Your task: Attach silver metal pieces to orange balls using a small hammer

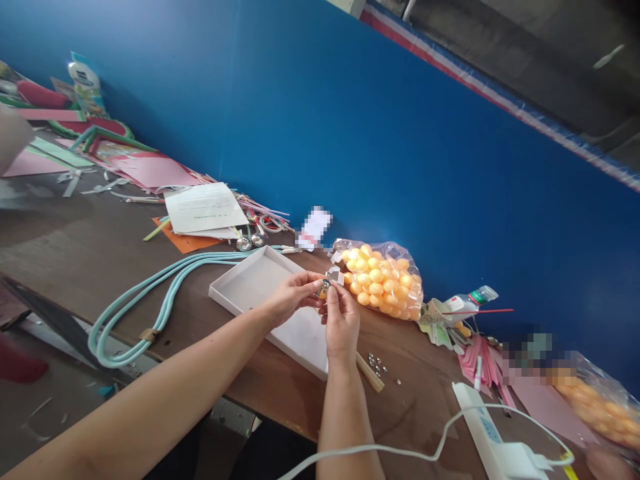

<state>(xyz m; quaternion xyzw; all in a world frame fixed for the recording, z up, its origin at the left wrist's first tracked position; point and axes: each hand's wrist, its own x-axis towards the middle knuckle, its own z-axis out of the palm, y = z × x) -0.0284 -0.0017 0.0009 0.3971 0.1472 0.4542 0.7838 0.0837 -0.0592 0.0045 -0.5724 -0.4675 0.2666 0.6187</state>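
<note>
A small shiny silver ball [323, 289] is pinched between my two hands above a shallow white box lid [235, 283]. My left hand [300, 293] grips it from the left with thumb and fingers. On the other side, my right hand [342, 323] closes on it, thumb pointing up against its surface. Fingers cover part of the ball. Right behind the hands lies a clear plastic bag of orange balls [383, 280]. Two similar silver balls [250, 242] rest behind the lid, near a bundle of light blue cords [170, 287].
Small silver beads [376, 363] and a wooden stick [370, 373] lie right of the lid. A white power strip [480, 420] and its cable [400, 455] cross the near right. Papers [205, 208] and strips crowd the left. A blue wall [280, 100] borders the table.
</note>
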